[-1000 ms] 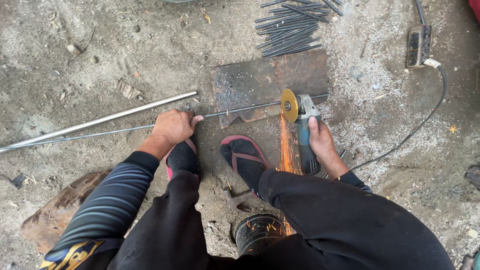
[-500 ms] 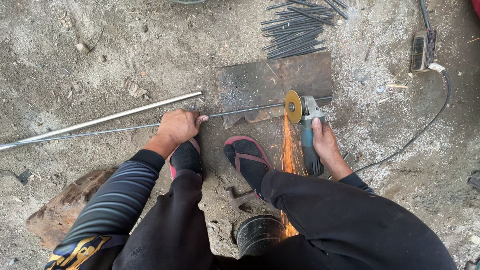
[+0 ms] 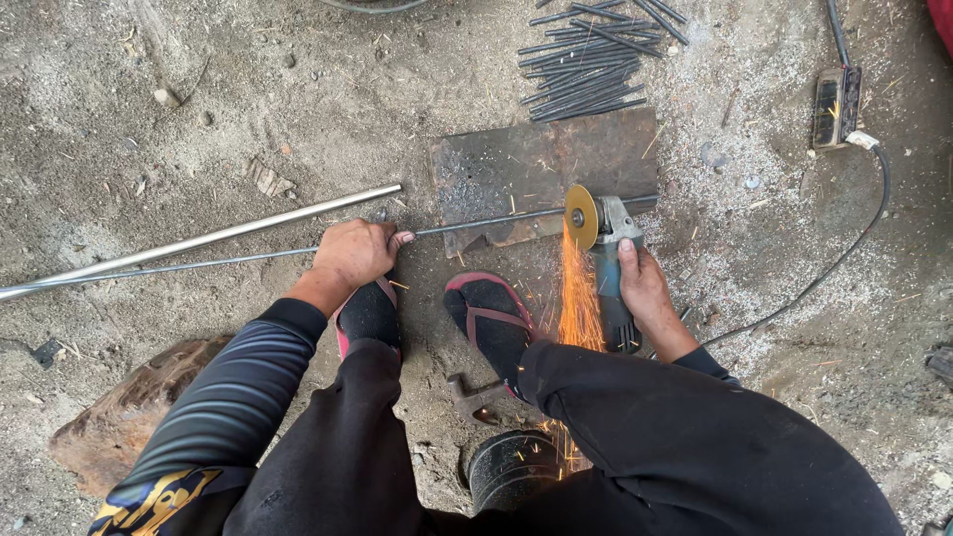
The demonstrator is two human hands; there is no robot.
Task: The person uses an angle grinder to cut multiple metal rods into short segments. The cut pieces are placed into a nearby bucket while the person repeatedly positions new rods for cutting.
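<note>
My left hand (image 3: 354,252) presses a thin steel rod (image 3: 208,262) down on the ground, fingers curled over it. The rod runs right across a dark metal plate (image 3: 516,169). My right hand (image 3: 643,286) grips the body of a blue-grey angle grinder (image 3: 611,260). Its yellow disc (image 3: 581,216) sits on the rod over the plate, and orange sparks (image 3: 576,298) stream back toward me. Both my feet in sandals (image 3: 486,320) rest just below the rod.
A thicker shiny pipe (image 3: 218,236) lies beside the rod at left. A pile of cut rod pieces (image 3: 591,60) lies beyond the plate. A power strip (image 3: 834,104) and cable (image 3: 844,253) are at right. A hammer (image 3: 469,395), a round black object (image 3: 508,467) and a wood block (image 3: 119,417) lie near me.
The grinder keeps cutting at the same spot on the rod, and sparks keep flying. Both hands hold their places; only the camera view has shifted slightly.
</note>
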